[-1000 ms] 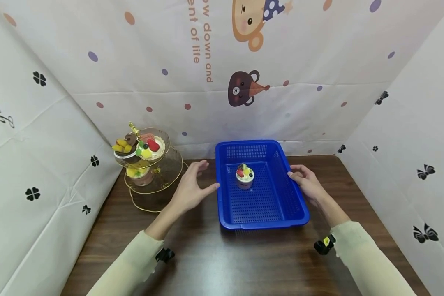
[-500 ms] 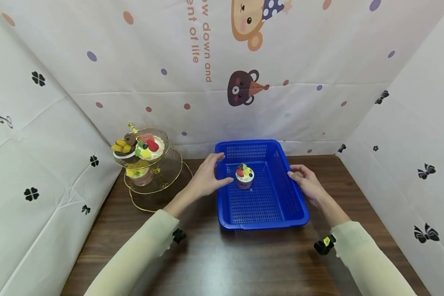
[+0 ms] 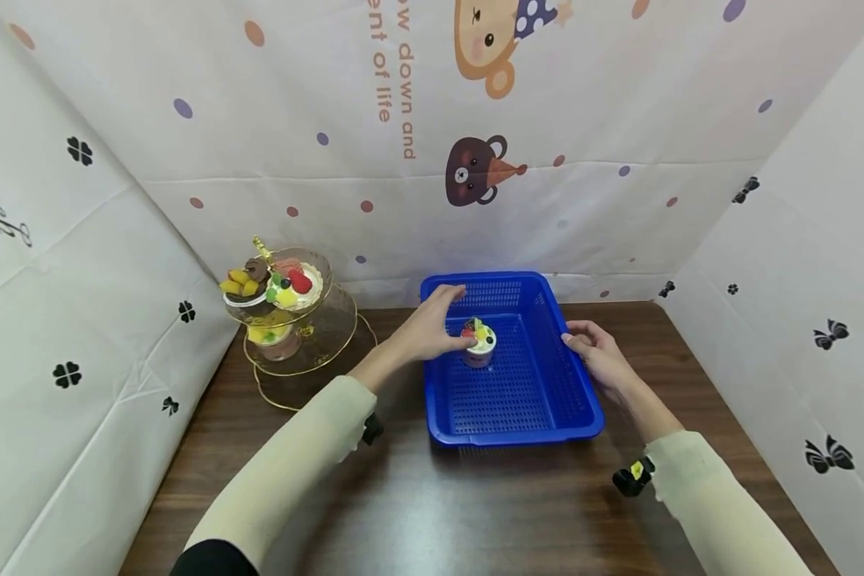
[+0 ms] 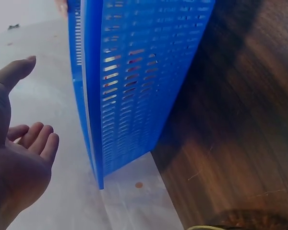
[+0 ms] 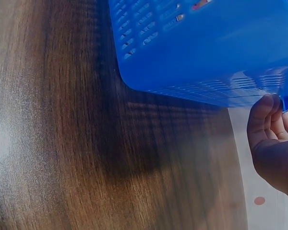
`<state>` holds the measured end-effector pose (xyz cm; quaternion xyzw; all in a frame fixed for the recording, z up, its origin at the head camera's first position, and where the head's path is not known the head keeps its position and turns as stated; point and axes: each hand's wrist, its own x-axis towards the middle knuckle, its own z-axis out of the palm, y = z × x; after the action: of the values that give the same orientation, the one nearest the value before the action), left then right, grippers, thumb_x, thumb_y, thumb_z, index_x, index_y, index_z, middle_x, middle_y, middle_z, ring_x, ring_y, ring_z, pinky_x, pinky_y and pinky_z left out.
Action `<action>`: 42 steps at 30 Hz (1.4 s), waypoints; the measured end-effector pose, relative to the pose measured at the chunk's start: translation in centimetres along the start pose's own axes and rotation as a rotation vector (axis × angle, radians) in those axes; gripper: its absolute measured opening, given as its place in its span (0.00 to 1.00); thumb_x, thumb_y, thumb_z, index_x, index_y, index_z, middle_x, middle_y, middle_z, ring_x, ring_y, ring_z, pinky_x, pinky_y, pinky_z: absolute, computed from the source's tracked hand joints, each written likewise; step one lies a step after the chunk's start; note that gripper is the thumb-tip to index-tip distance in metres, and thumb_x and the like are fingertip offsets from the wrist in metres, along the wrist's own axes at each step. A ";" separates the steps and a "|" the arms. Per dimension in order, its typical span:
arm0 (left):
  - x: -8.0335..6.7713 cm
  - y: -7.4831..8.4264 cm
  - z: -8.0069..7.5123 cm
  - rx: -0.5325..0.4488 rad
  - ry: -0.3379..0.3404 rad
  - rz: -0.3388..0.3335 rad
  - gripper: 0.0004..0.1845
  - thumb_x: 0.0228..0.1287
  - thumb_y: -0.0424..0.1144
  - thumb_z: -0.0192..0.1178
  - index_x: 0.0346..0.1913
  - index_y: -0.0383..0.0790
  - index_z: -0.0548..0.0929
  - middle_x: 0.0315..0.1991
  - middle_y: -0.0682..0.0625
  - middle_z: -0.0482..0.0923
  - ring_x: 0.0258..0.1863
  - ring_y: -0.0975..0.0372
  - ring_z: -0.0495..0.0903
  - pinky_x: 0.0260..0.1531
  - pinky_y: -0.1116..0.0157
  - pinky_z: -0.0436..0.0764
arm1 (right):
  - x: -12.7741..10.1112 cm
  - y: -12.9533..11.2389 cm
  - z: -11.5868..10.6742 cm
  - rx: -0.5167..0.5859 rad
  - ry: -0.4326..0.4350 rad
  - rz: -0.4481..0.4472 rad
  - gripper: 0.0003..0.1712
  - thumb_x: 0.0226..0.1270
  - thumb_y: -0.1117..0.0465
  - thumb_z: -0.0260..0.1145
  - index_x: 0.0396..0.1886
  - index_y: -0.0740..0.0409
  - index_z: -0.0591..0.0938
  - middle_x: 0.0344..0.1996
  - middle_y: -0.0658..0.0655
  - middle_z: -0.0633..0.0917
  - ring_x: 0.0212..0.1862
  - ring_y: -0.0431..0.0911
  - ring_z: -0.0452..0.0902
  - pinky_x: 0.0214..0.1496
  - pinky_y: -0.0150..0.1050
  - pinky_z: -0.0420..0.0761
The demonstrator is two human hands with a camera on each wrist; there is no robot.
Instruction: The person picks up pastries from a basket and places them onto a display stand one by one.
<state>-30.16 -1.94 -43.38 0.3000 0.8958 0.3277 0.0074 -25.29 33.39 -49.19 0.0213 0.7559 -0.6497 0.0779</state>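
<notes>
A blue plastic basket (image 3: 518, 439) with slotted walls stands on the table. Inside it, toward the back left, is a small dessert cup (image 3: 478, 357) topped with white cream and fruit. My left hand (image 3: 426, 330) reaches over the basket's left rim, thumb and fingers spread apart; the thumb overlaps the cup's left side in the head view. Nothing shows between the fingers of the left hand (image 4: 19, 163) in its wrist view. On the opposite side, my right hand (image 3: 601, 358) grips the basket's right rim, thumb pressed to the outer wall in the right wrist view.
To the left stands a tiered clear stand (image 3: 334, 336) with gold edges, carrying several dessert cups, among them a cream cup (image 3: 294, 286) with fruit. White printed cloth (image 3: 590, 232) walls the brown wooden table (image 3: 432, 512) at the back and sides.
My left hand has moved right, from beside the basket to over its left rim and close to the dessert cup. The right hand has kept its grip on the basket.
</notes>
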 end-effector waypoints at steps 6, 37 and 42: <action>1.8 -0.1 0.0 0.010 -0.081 -0.025 0.53 0.64 0.49 0.77 0.83 0.35 0.58 0.78 0.42 0.62 0.76 0.52 0.66 0.76 0.52 0.67 | 0.1 0.0 0.1 -0.014 0.008 0.014 0.30 0.85 0.52 0.59 0.75 0.62 0.65 0.41 0.49 0.85 0.40 0.41 0.83 0.41 0.37 0.86; 5.4 -0.8 3.3 0.055 -0.284 -0.160 0.50 0.65 0.46 0.76 0.82 0.34 0.60 0.77 0.39 0.61 0.75 0.50 0.67 0.72 0.54 0.71 | -0.2 -0.5 0.2 -0.009 0.019 0.031 0.30 0.86 0.57 0.58 0.77 0.66 0.64 0.43 0.53 0.85 0.41 0.43 0.83 0.40 0.38 0.86; 5.2 -0.4 3.4 0.072 -0.289 -0.184 0.49 0.66 0.46 0.76 0.82 0.35 0.60 0.78 0.39 0.60 0.75 0.50 0.67 0.72 0.54 0.72 | -0.3 -0.7 0.3 -0.001 0.022 0.023 0.29 0.85 0.57 0.58 0.76 0.67 0.65 0.41 0.52 0.85 0.40 0.43 0.83 0.40 0.37 0.85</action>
<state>-33.96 2.64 -45.34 0.2607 0.9203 0.2466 0.1554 -25.07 32.97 -48.51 0.0371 0.7568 -0.6480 0.0771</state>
